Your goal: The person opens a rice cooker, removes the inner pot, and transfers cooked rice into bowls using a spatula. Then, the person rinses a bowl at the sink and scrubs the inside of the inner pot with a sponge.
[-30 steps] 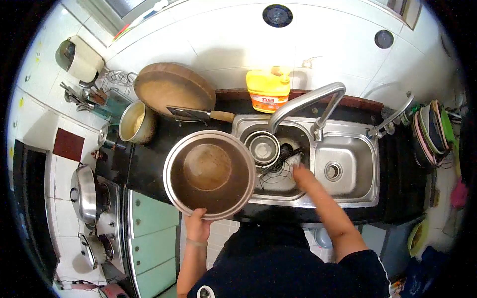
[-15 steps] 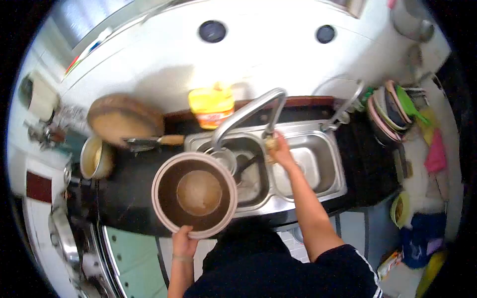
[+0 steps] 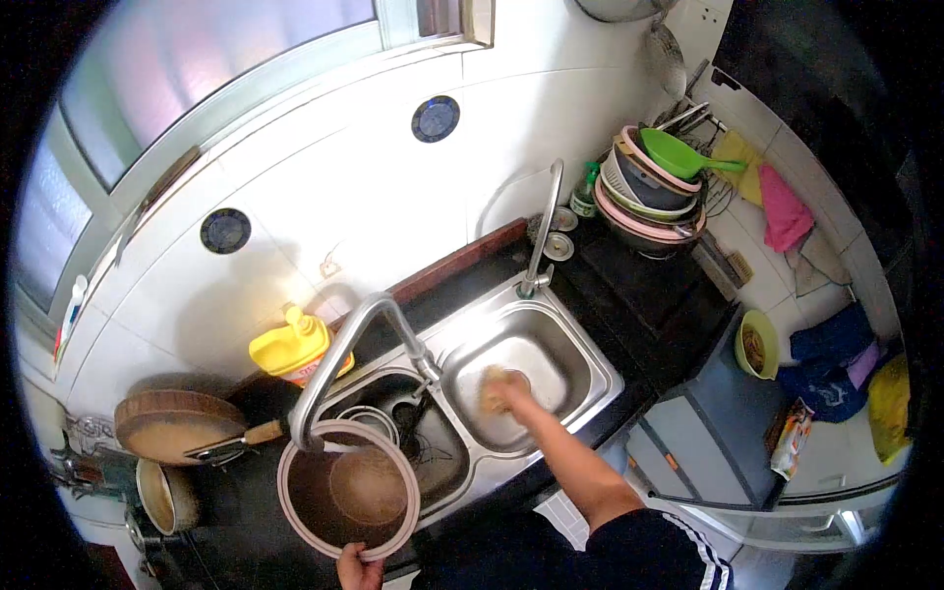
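My left hand (image 3: 360, 568) grips the near rim of a large round pot (image 3: 369, 489) with a brown inside and a pale disc-shaped area at its bottom. This pot is tilted, partly over the left basin edge, under the curved faucet (image 3: 339, 364). In the right basin (image 3: 580, 374), my right hand (image 3: 511, 391) is closed around a yellowish-brown scrubber (image 3: 495, 387), near the drain. Small metal bowls (image 3: 366, 425) and dark wiry utensils lie in the left basin (image 3: 447, 462), partly hidden by the pot.
A yellow jug (image 3: 291, 346) stands behind the left basin. At left are a round wooden board (image 3: 177, 425), a wooden-handled cleaver (image 3: 258, 434) and a small pot (image 3: 165, 497). Stacked basins (image 3: 649, 197) with a green ladle (image 3: 678, 154) stand at the back right.
The view has swung right. My right hand has moved from the left basin past the divider into the right basin with the scrubber. My left hand still holds the pot.
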Available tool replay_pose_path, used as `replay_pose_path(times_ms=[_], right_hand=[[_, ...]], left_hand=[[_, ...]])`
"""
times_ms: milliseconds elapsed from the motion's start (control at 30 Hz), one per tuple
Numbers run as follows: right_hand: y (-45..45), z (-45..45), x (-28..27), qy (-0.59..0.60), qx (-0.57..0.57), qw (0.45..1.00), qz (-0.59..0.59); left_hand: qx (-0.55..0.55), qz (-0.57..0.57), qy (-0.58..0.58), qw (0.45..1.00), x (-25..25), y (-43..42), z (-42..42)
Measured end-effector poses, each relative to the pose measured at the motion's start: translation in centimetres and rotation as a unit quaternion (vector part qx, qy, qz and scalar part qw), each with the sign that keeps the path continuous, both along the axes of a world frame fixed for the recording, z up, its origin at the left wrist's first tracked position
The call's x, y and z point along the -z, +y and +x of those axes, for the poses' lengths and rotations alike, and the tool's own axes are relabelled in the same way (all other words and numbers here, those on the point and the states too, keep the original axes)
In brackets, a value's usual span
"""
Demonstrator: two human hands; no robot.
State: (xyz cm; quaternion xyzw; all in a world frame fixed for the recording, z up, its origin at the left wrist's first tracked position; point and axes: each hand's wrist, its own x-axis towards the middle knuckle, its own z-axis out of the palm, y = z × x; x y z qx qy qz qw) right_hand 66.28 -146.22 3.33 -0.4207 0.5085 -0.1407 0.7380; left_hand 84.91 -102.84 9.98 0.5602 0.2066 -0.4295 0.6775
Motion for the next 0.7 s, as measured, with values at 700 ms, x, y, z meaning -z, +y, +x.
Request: replay_pose_path(times_ms=[700], right_hand=[[3.2,14.9,-2.5,0.056,-0.471,0.750,-0.461]], left_hand=[[-0.109,0.157,-0.256,0.948,-7.8,-5.0,-5.8]])
